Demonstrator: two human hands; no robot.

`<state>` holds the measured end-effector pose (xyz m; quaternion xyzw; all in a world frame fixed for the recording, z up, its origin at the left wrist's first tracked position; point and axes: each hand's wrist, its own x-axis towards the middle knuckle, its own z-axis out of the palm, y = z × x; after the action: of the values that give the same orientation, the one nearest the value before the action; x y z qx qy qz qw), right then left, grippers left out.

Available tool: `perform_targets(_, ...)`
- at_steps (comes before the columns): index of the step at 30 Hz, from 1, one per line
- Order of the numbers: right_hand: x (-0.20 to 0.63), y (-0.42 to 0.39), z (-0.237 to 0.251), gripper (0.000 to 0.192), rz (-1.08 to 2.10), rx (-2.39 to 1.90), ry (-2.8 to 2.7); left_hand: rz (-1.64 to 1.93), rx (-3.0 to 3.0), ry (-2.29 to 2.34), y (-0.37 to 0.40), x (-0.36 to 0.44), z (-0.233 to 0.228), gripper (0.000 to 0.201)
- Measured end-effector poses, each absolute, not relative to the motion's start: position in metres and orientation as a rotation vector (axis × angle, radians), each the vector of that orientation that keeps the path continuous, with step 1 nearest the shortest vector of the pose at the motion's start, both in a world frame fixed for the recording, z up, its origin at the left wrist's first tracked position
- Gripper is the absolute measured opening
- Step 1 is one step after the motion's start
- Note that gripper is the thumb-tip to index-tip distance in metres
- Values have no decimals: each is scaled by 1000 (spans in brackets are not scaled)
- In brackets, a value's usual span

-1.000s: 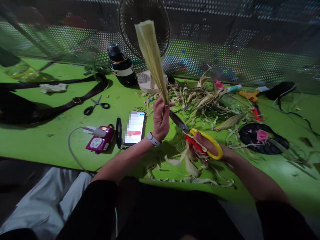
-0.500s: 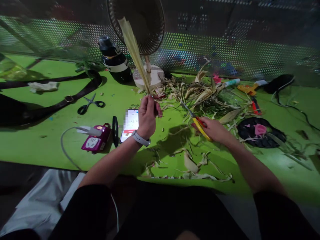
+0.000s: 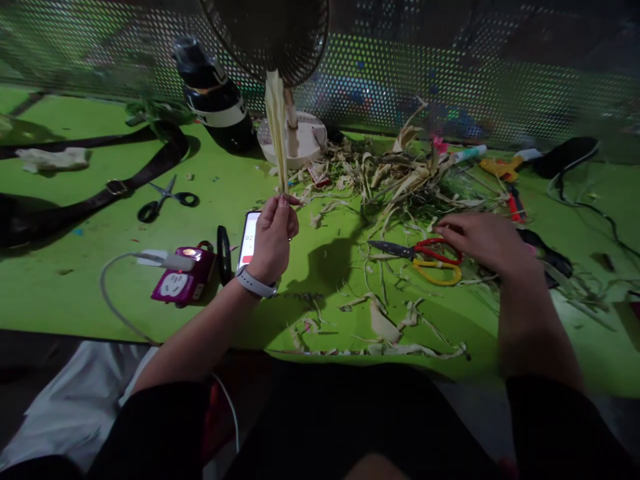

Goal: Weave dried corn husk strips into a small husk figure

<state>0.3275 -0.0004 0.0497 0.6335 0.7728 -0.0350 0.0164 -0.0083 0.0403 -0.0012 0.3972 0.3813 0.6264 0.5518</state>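
My left hand (image 3: 273, 238) pinches the base of a pale folded corn husk (image 3: 277, 127) and holds it upright above the green table (image 3: 75, 280). My right hand (image 3: 483, 241) hovers palm down beside the red and yellow scissors (image 3: 425, 257), which lie flat on the table just to its left; the fingers are apart and hold nothing. Husk scraps (image 3: 385, 330) lie near the front edge below the scissors.
A heap of husk trimmings (image 3: 400, 180) fills the middle back. A desk fan (image 3: 287, 67), a dark bottle (image 3: 213, 93), small black scissors (image 3: 165, 200), a phone (image 3: 249, 233), a pink power strip (image 3: 180, 283), a black strap (image 3: 100, 193) and a black pad (image 3: 547, 257) also lie around.
My right hand has laid the red and yellow scissors down on the table and let go. My left hand has turned the husk edge-on and moved slightly left.
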Motion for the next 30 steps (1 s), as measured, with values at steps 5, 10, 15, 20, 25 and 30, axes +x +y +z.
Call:
perform_targets(5,308,11,46,32,-134,1831,2638,1456,876,924,38,-12,3,19)
perform_targets(10,294,24,48,30,-148,1735,2697,1462,848,887,38,-18,6,19)
perform_targets(15,278,41,50,30,-125,1729,2737,1463,819,893,39,-19,3,17)
perform_targets(20,270,54,57,30,-109,1822,2763,1438,789,898,39,-17,2,18)
perform_targets(25,267,57,62,31,-53,1916,2754,1427,766,905,39,-16,1,18)
perform_targets(30,273,51,56,27,-171,1749,2718,1418,753,893,39,-14,0,21)
